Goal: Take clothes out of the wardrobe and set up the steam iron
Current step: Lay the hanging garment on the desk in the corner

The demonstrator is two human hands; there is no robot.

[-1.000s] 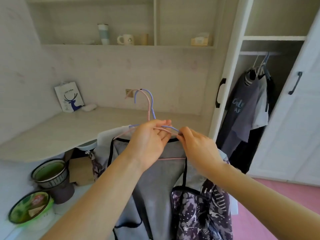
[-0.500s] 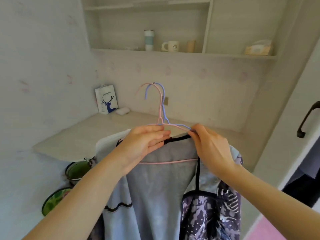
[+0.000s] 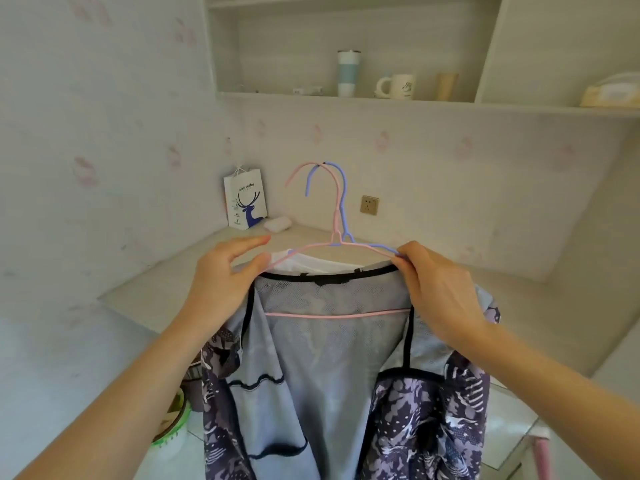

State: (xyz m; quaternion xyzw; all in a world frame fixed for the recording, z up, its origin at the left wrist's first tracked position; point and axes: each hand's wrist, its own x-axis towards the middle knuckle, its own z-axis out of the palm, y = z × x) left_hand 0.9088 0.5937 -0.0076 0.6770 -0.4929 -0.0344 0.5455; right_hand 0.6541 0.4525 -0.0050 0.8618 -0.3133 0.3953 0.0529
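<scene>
Head view shows two wire hangers, a pink hanger and a blue hanger, held together in front of the person, hooks up, above the corner table. A grey mesh-lined jacket with a purple patterned outside hangs from them, and something white shows behind its collar. The right hand pinches the right shoulder of the hangers between its fingers. The left hand is at the left shoulder, thumb against the collar edge, the other fingers spread and loose, gripping nothing firmly.

The clothes seem to be out of the wardrobe already; the step in hand looks like sorting the hangers apart. No steam iron is in sight. Next likely calls for a firm left-hand hold, then separating the hangers or laying the garments down.
</scene>
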